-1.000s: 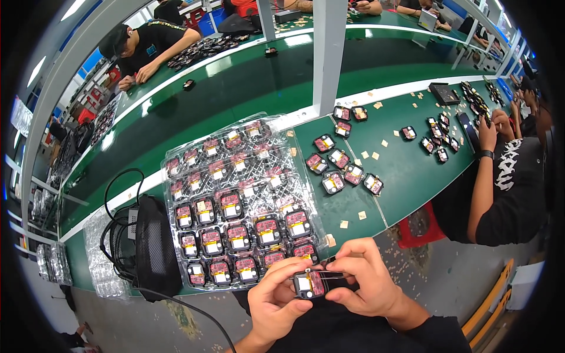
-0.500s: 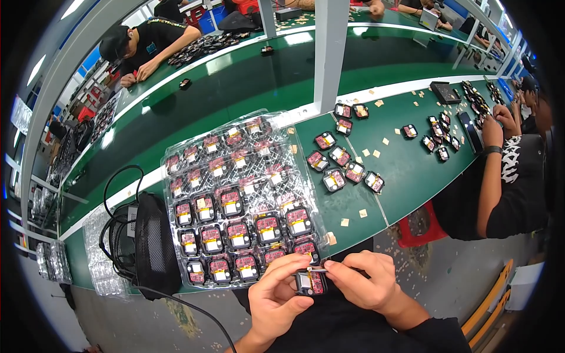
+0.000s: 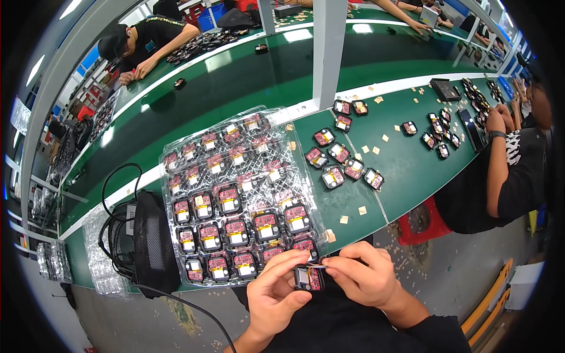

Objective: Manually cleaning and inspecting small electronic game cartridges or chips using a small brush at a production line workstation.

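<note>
Over the table's front edge, my left hand [image 3: 275,294] grips a small square electronic module [image 3: 308,278] between fingers and thumb. It has a black case, a red circuit board and a silvery block, and its open face is up. My right hand [image 3: 363,275] pinches a thin metal tool [image 3: 318,266], whose tip meets the module's upper edge; the tip itself is too small to make out. Just beyond my hands lies a clear plastic tray [image 3: 259,197] with rows of similar modules, some pockets bare. One module in the tray [image 3: 305,248] is close to my left fingertips.
Loose modules [image 3: 333,176] and small tan paper squares [image 3: 362,210] lie on the green table right of the tray. A black mesh bag [image 3: 154,244] with cables stands left. Beyond runs a green conveyor belt [image 3: 235,82]. Co-workers sit at the right [image 3: 512,159] and far left [image 3: 147,47].
My hands still hold the module and the tool, shifted only slightly; the tool's angle on the module has changed a little. Modules on the belt have moved left. A co-worker's arm now reaches over the far table.
</note>
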`<state>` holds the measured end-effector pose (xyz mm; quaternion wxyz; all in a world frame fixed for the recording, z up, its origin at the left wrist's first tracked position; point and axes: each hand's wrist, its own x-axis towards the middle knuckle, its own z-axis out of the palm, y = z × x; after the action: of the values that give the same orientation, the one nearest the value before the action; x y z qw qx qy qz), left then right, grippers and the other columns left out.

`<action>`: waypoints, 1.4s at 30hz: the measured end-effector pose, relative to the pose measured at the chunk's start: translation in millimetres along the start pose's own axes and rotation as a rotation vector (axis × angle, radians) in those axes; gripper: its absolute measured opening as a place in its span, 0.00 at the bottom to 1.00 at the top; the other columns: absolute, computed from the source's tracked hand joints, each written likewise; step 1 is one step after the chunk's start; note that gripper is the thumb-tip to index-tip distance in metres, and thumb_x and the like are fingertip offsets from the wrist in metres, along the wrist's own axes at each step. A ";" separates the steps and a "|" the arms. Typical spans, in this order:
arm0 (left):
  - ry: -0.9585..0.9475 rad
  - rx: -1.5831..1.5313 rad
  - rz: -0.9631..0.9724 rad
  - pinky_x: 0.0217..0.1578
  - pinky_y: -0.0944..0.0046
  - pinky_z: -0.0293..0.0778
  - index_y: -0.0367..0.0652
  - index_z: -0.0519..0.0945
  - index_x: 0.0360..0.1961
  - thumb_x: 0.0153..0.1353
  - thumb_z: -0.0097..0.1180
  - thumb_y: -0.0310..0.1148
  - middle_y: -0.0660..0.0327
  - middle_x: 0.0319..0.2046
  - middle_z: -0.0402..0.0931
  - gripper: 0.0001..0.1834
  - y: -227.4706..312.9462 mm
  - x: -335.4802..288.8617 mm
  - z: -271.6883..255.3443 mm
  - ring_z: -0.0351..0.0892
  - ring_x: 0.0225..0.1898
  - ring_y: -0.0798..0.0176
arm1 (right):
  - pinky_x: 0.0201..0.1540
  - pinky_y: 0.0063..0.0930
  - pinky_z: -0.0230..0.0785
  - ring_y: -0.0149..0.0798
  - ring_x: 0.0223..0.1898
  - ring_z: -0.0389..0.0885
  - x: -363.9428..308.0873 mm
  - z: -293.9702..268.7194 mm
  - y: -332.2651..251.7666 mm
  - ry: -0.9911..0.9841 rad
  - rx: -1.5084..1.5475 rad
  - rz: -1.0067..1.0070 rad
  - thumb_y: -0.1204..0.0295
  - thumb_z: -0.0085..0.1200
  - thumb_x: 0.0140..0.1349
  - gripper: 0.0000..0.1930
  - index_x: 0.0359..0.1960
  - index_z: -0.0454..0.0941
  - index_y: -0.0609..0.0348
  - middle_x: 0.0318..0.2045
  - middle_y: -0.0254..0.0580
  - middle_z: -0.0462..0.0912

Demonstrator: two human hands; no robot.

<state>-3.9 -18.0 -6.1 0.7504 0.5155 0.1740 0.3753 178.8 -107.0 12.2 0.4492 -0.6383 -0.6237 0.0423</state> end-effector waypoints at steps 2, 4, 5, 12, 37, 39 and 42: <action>0.001 0.005 -0.010 0.62 0.55 0.75 0.24 0.74 0.63 0.62 0.73 0.30 0.44 0.65 0.69 0.33 -0.1 -0.5 0.0 0.74 0.65 0.53 | 0.22 0.24 0.69 0.30 0.23 0.79 -1.8 2.5 1.3 0.017 -0.059 -0.049 0.75 0.73 0.51 0.12 0.39 0.89 0.53 0.30 0.33 0.81; 0.021 -0.007 -0.028 0.62 0.55 0.75 0.24 0.75 0.63 0.62 0.73 0.30 0.43 0.65 0.68 0.32 -0.4 -1.5 -0.2 0.74 0.65 0.52 | 0.22 0.24 0.69 0.30 0.23 0.79 -3.3 4.2 2.1 0.032 -0.066 -0.060 0.74 0.73 0.51 0.12 0.39 0.89 0.53 0.30 0.33 0.81; 0.020 -0.007 -0.029 0.62 0.55 0.75 0.24 0.75 0.63 0.62 0.73 0.30 0.43 0.65 0.68 0.32 -0.5 -1.5 -0.1 0.74 0.65 0.52 | 0.23 0.24 0.69 0.30 0.23 0.79 -3.8 4.6 1.9 0.048 -0.075 -0.072 0.74 0.73 0.51 0.12 0.39 0.89 0.53 0.30 0.33 0.81; 0.001 -0.010 0.015 0.61 0.55 0.76 0.24 0.74 0.63 0.62 0.72 0.29 0.43 0.65 0.68 0.32 2.2 1.4 4.4 0.74 0.64 0.52 | 0.23 0.23 0.70 0.30 0.23 0.79 -2.6 -0.8 1.1 0.010 -0.002 -0.009 0.74 0.73 0.52 0.11 0.39 0.89 0.53 0.30 0.33 0.81; 0.211 0.570 0.269 0.56 0.61 0.77 0.35 0.77 0.49 0.53 0.73 0.17 0.52 0.56 0.71 0.23 24.2 56.1 -18.3 0.78 0.57 0.59 | 0.32 0.43 0.79 0.53 0.32 0.88 -0.4 -1.3 105.7 0.176 -0.484 0.431 0.66 0.68 0.62 0.15 0.47 0.81 0.56 0.57 0.48 0.78; 0.287 0.676 0.284 0.53 0.61 0.78 0.35 0.79 0.45 0.52 0.74 0.19 0.52 0.52 0.76 0.20 27.3 68.1 -14.3 0.81 0.53 0.57 | 0.33 0.43 0.79 0.52 0.31 0.88 -0.5 0.8 106.7 0.166 -0.475 0.454 0.67 0.68 0.62 0.15 0.47 0.80 0.56 0.58 0.45 0.78; 0.303 1.236 0.356 0.57 0.58 0.76 0.35 0.78 0.43 0.52 0.72 0.17 0.50 0.50 0.78 0.19 31.8 82.0 -12.9 0.81 0.53 0.55 | 0.33 0.43 0.79 0.52 0.32 0.88 1.1 0.8 102.8 0.195 -0.499 0.469 0.67 0.67 0.62 0.14 0.47 0.80 0.56 0.57 0.43 0.79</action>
<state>29.5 57.1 27.7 0.2100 0.8138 0.3732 0.3929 256.4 -87.0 -52.0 0.3149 -0.8552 -0.4056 -0.0702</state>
